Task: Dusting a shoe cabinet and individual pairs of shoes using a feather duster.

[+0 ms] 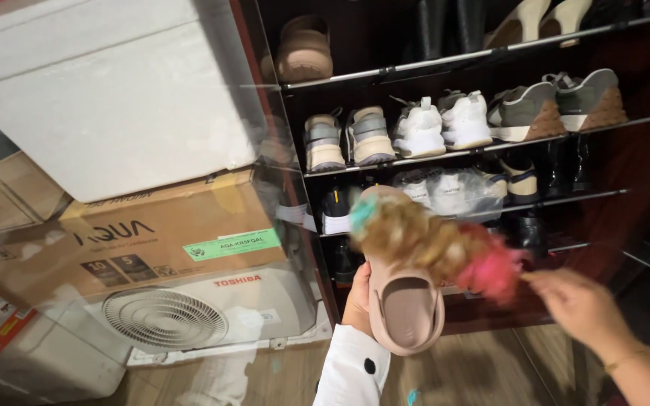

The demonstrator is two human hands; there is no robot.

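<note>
My left hand [357,296] grips a beige slip-on shoe [406,308] by its side and holds it up in front of a dark shoe rack. My right hand [577,304] holds the handle of a fluffy duster [434,239] with teal, tan and pink fibres. The duster lies across the top of the beige shoe and looks blurred by motion. A white sleeve with black dots covers my left forearm.
The shoe rack [483,150] has several shelves with sneakers, heels and boots; some pairs are wrapped in plastic. A glass door panel [280,173] stands open to the left. Behind it are a brown cardboard box [152,240], a white foam block [107,90] and a white fan unit [189,312]. Wooden floor below.
</note>
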